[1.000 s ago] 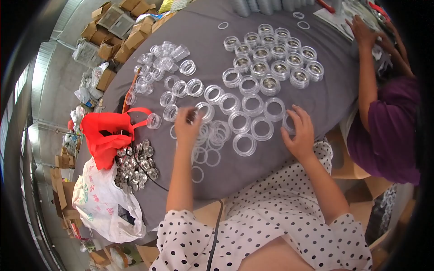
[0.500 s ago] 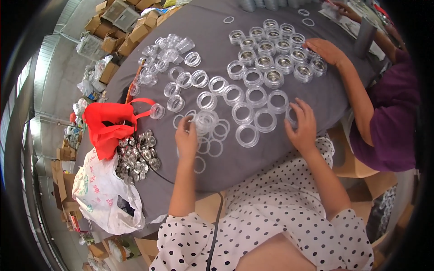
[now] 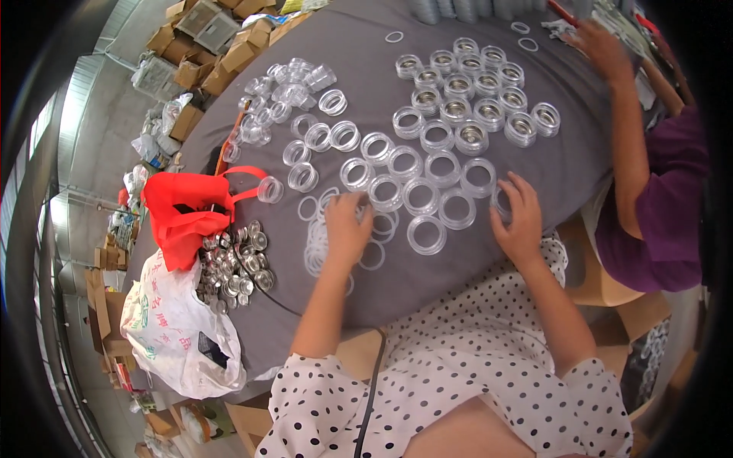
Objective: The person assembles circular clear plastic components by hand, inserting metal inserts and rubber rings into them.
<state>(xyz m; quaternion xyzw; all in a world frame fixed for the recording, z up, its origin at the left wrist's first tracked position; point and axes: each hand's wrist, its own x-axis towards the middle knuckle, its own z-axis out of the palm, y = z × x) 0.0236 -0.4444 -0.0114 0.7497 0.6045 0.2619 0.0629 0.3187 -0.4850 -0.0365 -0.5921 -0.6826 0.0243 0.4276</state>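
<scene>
My left hand (image 3: 349, 227) is over a scatter of thin clear rings (image 3: 317, 248), its fingers bent down and close together. Its fingertips are partly hidden, so I cannot make out what they hold. Just beside them lies a thick clear plastic ring (image 3: 385, 193), at the left side of a group of similar rings (image 3: 420, 197). At that group's right side, my right hand (image 3: 521, 223) rests on the table with thumb and fingers curved around another clear plastic ring (image 3: 501, 201), mostly covered by the hand.
Stacked clear rings with metallic centres (image 3: 456, 110) stand farther back. Clear plastic pieces (image 3: 290, 88) are heaped at far left. Silvery metal caps (image 3: 237, 263) lie beside a red bag (image 3: 183, 217) and a white bag (image 3: 179, 328). A co-worker's hand (image 3: 605, 52) is at far right.
My left hand has set a thick clear ring into the group and now hovers over the thin rings. My right hand stays around its ring. The co-worker's hand has moved away from the stacked rings.
</scene>
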